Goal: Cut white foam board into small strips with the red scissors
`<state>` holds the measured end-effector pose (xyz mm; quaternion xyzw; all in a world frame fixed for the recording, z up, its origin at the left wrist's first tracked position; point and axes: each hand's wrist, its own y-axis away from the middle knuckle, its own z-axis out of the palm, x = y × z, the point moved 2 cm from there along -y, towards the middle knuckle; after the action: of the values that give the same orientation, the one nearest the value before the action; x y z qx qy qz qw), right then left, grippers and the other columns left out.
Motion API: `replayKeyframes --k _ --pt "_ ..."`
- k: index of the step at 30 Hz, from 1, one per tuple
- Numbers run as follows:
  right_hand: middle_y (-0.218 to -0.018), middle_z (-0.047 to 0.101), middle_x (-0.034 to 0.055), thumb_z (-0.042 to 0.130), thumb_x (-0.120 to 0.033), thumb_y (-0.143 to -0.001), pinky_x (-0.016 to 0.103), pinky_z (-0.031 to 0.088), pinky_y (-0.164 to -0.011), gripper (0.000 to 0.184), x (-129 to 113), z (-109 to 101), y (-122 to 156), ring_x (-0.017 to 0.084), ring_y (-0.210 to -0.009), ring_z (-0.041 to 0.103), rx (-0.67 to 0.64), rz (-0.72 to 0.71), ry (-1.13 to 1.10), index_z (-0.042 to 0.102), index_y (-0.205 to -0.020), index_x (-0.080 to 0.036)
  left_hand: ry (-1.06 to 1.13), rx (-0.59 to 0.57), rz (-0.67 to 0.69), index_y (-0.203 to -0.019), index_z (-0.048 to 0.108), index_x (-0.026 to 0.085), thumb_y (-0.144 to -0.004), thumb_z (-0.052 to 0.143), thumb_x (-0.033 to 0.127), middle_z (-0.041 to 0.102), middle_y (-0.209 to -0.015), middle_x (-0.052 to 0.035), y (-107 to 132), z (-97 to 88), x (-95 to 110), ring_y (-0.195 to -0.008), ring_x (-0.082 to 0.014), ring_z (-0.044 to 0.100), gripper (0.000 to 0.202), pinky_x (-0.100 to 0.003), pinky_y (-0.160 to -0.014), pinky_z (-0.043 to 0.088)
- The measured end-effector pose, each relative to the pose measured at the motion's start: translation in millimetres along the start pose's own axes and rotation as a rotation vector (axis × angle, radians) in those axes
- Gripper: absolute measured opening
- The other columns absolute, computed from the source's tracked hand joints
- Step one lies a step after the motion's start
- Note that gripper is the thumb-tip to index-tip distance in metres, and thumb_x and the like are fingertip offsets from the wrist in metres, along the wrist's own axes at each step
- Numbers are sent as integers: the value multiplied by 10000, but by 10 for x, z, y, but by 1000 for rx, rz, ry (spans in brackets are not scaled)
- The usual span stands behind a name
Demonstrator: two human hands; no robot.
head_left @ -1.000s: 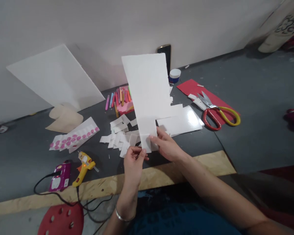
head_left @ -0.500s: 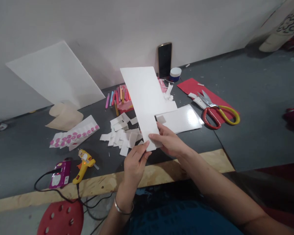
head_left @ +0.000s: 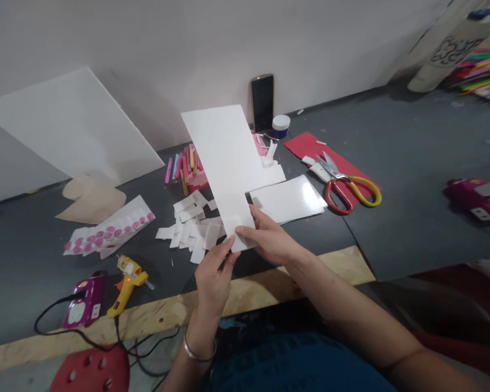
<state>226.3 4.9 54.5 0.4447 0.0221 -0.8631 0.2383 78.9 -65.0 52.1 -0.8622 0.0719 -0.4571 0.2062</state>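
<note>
I hold a long white card sheet (head_left: 224, 158) by its near end, tilted up and away from me. My left hand (head_left: 213, 275) pinches its near corner from below. My right hand (head_left: 271, 239) grips the same end, thumb on top. Just behind the sheet lies a heap of small white card pieces (head_left: 190, 226). A glossy white rectangle (head_left: 289, 198) lies flat to the right of my hands.
Red-and-yellow scissors (head_left: 347, 185) rest on red paper (head_left: 306, 144). A yellow glue gun (head_left: 126, 277) and purple device (head_left: 84, 305) sit left. Coloured sticks (head_left: 185, 163), a pink-dotted strip (head_left: 110, 231), a phone (head_left: 262, 100), a tub (head_left: 280, 125) and a leaning white board (head_left: 73, 125) lie behind.
The sheet has been lowered and tipped back, uncovering the phone. My left fingers went from curled beside the sheet to pinching its corner. The view shifted right.
</note>
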Motion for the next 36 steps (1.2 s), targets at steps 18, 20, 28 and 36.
replayKeyframes --k 18,20,28,36 --pt "-1012 690 23 738 -265 -772 328 541 -757 416 -19 -31 -6 199 -904 637 -1 -52 72 569 -1152 -245 754 35 -606 -977 657 202 -798 750 486 737 -830 -24 -8 154 -50 -648 -156 712 348 -277 -598 616" --pt "-998 691 17 748 -267 -771 313 543 -736 414 -8 -19 8 193 -892 638 -12 -52 48 573 -1146 -252 895 2 -738 -852 653 183 -728 811 484 717 -804 -13 -25 219 -32 -660 -139 702 362 -233 -577 604" --pt "-936 708 4 776 -229 -741 280 536 -627 447 2 -5 17 177 -778 653 -5 15 -89 586 -1144 -247 1058 -61 -845 -828 661 161 -696 851 434 701 -806 -23 -86 245 36 -713 -145 687 357 -260 -614 630" --pt "-926 753 7 791 -240 -732 270 553 -638 343 -14 15 13 159 -726 678 -12 18 -159 631 -1036 -230 715 18 -411 -1146 634 233 -778 798 397 715 -1001 -54 35 175 -6 -865 -196 719 435 -341 -710 645"
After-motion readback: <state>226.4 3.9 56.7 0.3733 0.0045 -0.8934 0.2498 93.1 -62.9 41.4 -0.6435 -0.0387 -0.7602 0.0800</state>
